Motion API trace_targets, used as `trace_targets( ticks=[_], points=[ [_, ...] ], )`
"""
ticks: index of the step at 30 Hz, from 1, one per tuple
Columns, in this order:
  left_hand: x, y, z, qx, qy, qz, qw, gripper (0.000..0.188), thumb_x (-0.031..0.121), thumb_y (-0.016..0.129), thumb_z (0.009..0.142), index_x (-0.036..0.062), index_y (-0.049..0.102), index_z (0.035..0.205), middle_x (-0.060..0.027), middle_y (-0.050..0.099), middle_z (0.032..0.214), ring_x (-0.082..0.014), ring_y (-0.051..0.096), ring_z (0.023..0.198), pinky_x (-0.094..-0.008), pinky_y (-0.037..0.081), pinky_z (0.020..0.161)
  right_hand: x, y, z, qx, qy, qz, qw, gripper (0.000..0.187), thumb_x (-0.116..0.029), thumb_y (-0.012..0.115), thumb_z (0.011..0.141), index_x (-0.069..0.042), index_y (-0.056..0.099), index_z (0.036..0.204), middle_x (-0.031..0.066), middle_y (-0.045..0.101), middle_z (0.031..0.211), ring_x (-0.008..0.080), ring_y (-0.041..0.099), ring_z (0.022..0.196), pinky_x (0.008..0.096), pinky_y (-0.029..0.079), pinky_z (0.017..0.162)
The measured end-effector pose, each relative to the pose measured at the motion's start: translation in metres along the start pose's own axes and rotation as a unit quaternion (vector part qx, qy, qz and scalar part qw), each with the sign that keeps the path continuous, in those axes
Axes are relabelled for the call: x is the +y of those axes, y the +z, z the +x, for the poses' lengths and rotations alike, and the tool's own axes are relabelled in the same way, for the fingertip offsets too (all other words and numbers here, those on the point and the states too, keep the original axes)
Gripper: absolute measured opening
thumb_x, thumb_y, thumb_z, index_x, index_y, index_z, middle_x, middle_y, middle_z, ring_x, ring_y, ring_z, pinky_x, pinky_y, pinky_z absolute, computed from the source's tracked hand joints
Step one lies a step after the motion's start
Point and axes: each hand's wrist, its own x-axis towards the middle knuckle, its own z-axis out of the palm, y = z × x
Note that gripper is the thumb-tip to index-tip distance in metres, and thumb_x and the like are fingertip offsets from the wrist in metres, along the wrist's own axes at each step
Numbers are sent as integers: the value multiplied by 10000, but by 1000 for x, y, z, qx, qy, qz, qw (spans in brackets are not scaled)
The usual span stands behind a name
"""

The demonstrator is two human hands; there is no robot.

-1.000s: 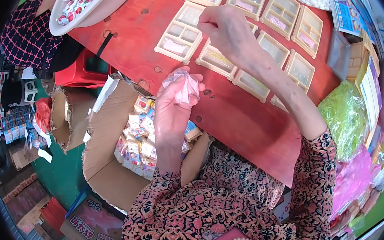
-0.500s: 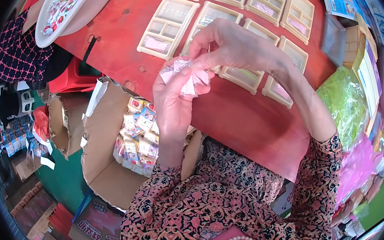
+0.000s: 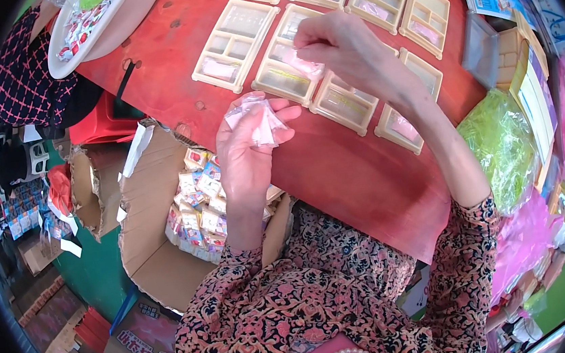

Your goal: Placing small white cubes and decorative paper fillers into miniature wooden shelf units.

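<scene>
My left hand (image 3: 248, 154) is closed around a bunch of small clear packets (image 3: 265, 125) with pale pink contents, in front of the trays. My right hand (image 3: 345, 46) is over a cream compartment tray (image 3: 267, 83), with its fingers bent in a pinch. A pink packet (image 3: 304, 67) shows just under those fingertips, at the tray's compartments; the fingers partly hide where they grip it. A yellow-green strip lies in the same tray's near compartment. Close by, another cream tray (image 3: 241, 82) has a pink packet in its near compartment.
More cream trays stand in rows on the red table (image 3: 350, 177). A cardboard box (image 3: 157, 256) of small colourful packs is at the left. Green plastic wrap (image 3: 504, 148) and pink plastic (image 3: 527, 248) lie right. A white basin (image 3: 125, 28) sits far left, beside another person's checked sleeve (image 3: 15, 80).
My hands have separated. The right one has moved up and away to a tray with a pink packet, while the left one has shifted slightly left with the remaining packets.
</scene>
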Motion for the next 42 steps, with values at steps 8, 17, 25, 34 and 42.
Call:
trace_targets(
  ticks=[8, 17, 25, 34, 42],
  points=[
    [0, -3, 0, -35, -29, -27, 999, 360, 296, 386, 974, -25, 525, 1061, -186, 632, 903, -267, 664, 785, -271, 546, 528, 6, 25, 2, 53, -116, -155, 980, 103, -74, 571, 812, 22, 608, 809, 129, 571, 673, 244, 571, 650, 346, 451, 655],
    [-12, 18, -2, -107, -60, 34, 992, 419, 412, 344, 973, 37, 526, 927, -123, 614, 741, -164, 594, 558, -211, 393, 386, -14, 7, -17, -150, 26, 201, 968, 112, -69, 617, 806, 38, 643, 826, 12, 608, 699, 61, 536, 650, 238, 444, 602],
    [-22, 26, -4, -109, -106, 54, 987, 247, 298, 484, 943, 56, 534, 926, -113, 615, 726, -159, 588, 536, -204, 370, 367, -2, -19, -42, -115, 105, 152, 976, 109, -106, 614, 781, -3, 635, 751, -10, 574, 627, 30, 509, 583, 198, 387, 492],
    [-22, 13, -3, -53, -65, 44, 995, 141, 190, 551, 907, 52, 553, 938, -117, 632, 729, -161, 605, 546, -211, 373, 368, 9, -53, -62, -91, 56, 51, 993, 109, -54, 587, 786, 19, 548, 715, 15, 498, 595, 69, 459, 574, 233, 384, 551],
    [-21, 16, -8, -69, -79, 52, 993, 165, 203, 531, 919, 41, 546, 952, -121, 634, 741, -154, 605, 557, -210, 389, 381, 25, -18, -38, -31, -126, -104, 986, 52, -1, 589, 726, 19, 598, 773, 113, 580, 743, 244, 571, 723, 324, 455, 659]
  ],
)
